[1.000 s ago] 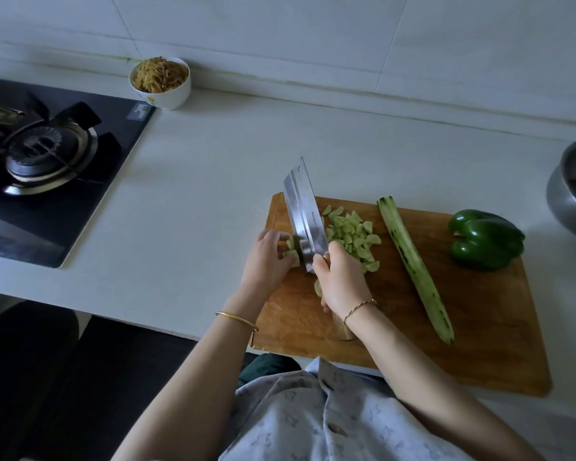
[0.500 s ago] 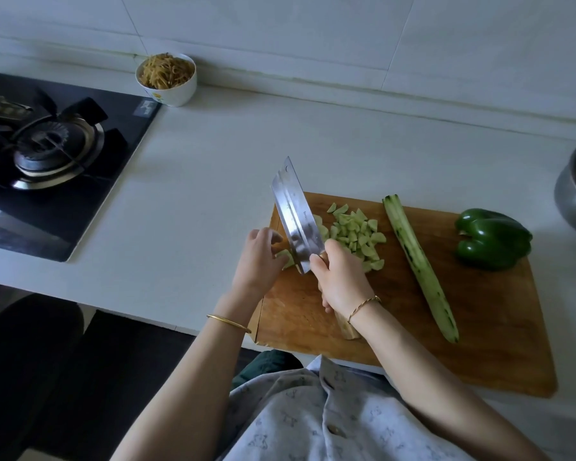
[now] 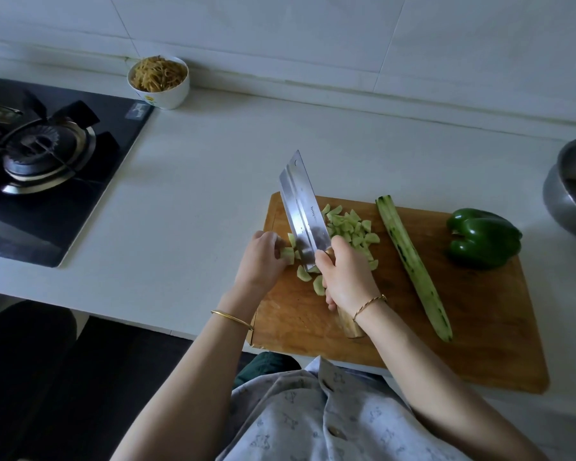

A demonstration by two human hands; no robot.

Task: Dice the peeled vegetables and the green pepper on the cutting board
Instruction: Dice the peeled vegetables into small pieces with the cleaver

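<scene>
White countertop along a tiled wall, and all the action is on the wooden cutting board at its near edge. Right hand is wrapped tight round the handle of the cleaver, fingers fully curled, thumb side up against the heel of the blade, the pale wooden butt of the handle poking out below the wrist. Blade is tilted, tip up and pointing away towards the wall, heel down close to the board. Left hand sits just to the left of the blade, fingers curled in, fingertips pinching a pale green chunk right beside the steel. A few cut slices lie loose between the two hands. On the far side of the blade, touching its flat face, sits the heap of diced pieces, light green, piled in the board's back-left part. Just right of that heap lies the long peeled vegetable, whole, running slantwise from the board's far edge towards the near one, clear of both hands. Further right, the green pepper rests uncut by the board's far right corner. Off the board: a white bowl of yellowish shreds against the wall, a black gas hob to the left, a steel pot at the right edge
</scene>
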